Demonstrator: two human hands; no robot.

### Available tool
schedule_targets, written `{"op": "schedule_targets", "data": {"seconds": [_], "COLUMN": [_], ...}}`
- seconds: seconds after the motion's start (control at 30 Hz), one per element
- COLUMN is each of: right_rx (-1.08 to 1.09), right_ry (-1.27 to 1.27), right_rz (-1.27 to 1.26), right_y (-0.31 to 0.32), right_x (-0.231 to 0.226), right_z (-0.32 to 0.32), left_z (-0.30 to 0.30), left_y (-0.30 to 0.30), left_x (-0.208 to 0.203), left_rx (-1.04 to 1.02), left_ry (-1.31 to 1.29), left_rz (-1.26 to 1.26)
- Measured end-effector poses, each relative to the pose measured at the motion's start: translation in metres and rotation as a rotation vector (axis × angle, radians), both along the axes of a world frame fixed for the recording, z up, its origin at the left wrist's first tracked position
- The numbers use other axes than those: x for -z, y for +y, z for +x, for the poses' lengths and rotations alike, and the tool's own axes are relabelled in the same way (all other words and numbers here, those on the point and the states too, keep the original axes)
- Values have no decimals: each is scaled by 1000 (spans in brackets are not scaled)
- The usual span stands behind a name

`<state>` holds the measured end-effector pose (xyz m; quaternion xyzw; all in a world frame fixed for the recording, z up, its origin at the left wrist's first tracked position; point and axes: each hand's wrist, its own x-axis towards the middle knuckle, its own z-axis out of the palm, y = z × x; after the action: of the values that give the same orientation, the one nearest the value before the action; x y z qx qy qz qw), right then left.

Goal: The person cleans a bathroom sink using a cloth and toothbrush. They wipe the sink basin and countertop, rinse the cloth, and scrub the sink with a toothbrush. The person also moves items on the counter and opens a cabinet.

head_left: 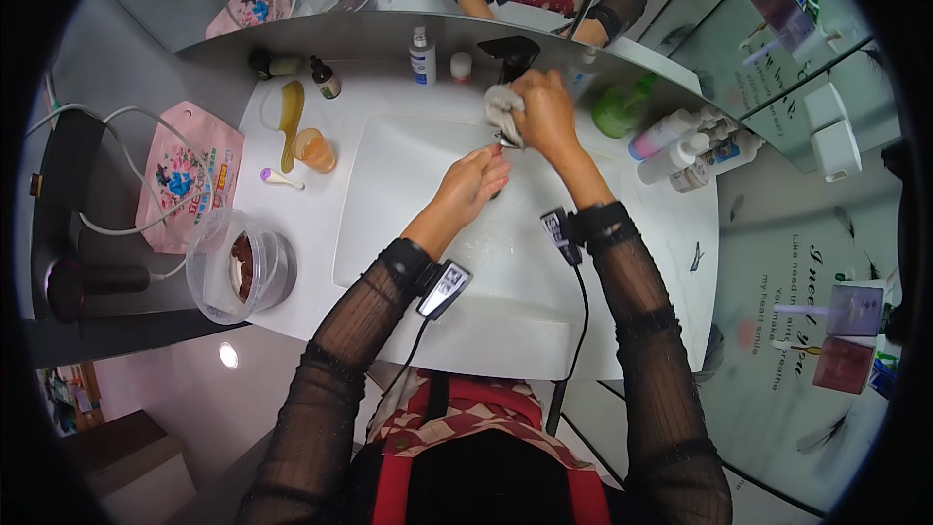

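My right hand is closed on a crumpled greyish-white cloth, pressing it against the tap at the back of the white sink. The tap's dark handle rises behind the cloth. Just below the cloth a bit of the shiny spout shows. My left hand is over the basin with its fingers stretched out and its palm partly turned up. Its thumb tip reaches the spout, and whether it touches I cannot tell. Nothing shows in that hand. Small wet marks lie on the basin floor.
Left of the basin are a clear tub, an orange cup, a yellow-green comb and a pink pouch. A spray bottle stands behind; a green bottle and several white bottles stand right. Cables hang from both wrists.
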<state>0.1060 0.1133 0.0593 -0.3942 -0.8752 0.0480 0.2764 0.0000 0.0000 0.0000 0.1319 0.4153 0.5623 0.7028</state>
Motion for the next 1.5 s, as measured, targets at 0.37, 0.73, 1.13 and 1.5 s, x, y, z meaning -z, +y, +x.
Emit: {"op": "schedule_targets", "data": {"seconds": [0.37, 0.73, 1.13, 1.5], "right_rx": [132, 157, -175, -96], "right_ry": [552, 523, 852, 922], "right_rz": [-1144, -901, -1320, -1420], "right_y": [-66, -26, -57, -65], "right_x": [42, 115, 97, 114], "right_z": [89, 26, 75, 43], "left_z": [15, -25, -8, -29], "left_y": [16, -6, 8, -4], "left_x": [46, 3, 0, 36], "left_rx": [-17, 248, 181, 453], "left_ry": [-281, 421, 451, 773], "left_rz": [-69, -44, 62, -131]}}
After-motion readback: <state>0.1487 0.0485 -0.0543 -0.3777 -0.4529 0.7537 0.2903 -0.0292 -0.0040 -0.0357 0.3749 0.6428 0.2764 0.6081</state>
